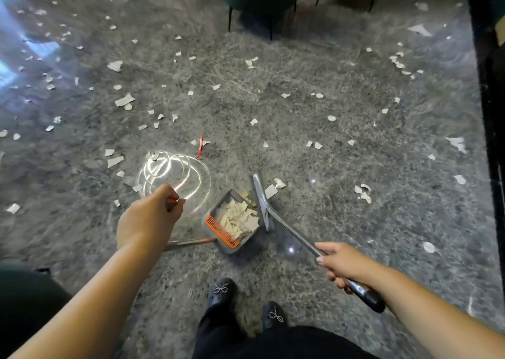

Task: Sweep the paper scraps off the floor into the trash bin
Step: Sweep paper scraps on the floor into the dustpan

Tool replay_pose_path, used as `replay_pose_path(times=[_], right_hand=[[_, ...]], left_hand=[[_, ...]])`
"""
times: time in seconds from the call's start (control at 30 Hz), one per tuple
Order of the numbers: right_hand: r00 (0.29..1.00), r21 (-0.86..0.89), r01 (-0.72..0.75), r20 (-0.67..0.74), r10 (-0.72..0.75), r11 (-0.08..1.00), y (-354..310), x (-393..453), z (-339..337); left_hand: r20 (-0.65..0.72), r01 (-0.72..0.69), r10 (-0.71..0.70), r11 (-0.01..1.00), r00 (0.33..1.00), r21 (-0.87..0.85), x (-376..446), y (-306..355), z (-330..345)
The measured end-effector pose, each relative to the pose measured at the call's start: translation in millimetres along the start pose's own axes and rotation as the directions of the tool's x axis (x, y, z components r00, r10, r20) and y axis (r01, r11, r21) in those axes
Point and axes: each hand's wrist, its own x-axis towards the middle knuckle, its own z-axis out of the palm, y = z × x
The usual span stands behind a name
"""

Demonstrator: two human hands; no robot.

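The grey stone floor all around me is littered with paper scraps, thickest to the far left and scattered thinly to the right, so I judge I am in the middle of the sweeping, with most of the job left. No trash bin is in view. At my feet the dustpan stands already heaped with scraps, its mouth against the broom head. Next I should draw the two scraps just right of the broom into the pan, then find the bin to tip it out. My right hand, low and near, grips the broom handle; my left hand, reaching forward, is closed around the top of the dustpan's handle.
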Motion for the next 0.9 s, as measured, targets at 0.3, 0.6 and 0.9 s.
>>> replay_pose_path(times=[0.3,0.6,0.9], right_hand=[[0.999,-0.059,0.040,0.038,-0.038,0.997,-58.6,7.1,23.1],[0.991,-0.163,0.073,0.119,-0.054,0.984,-170.3,36.1,107.7],[0.975,-0.238,0.176,0.179,-0.134,0.955,-308.7,62.2,225.2]], left_hand=[[-0.108,0.146,-0.151,0.988,0.983,-0.058,-22.0,-34.0,-27.2],[-0.192,0.313,-0.334,0.940,0.923,-0.134,10.3,-126.5,-70.0],[-0.251,0.432,-0.469,0.882,0.847,-0.190,61.0,-241.0,-127.6]])
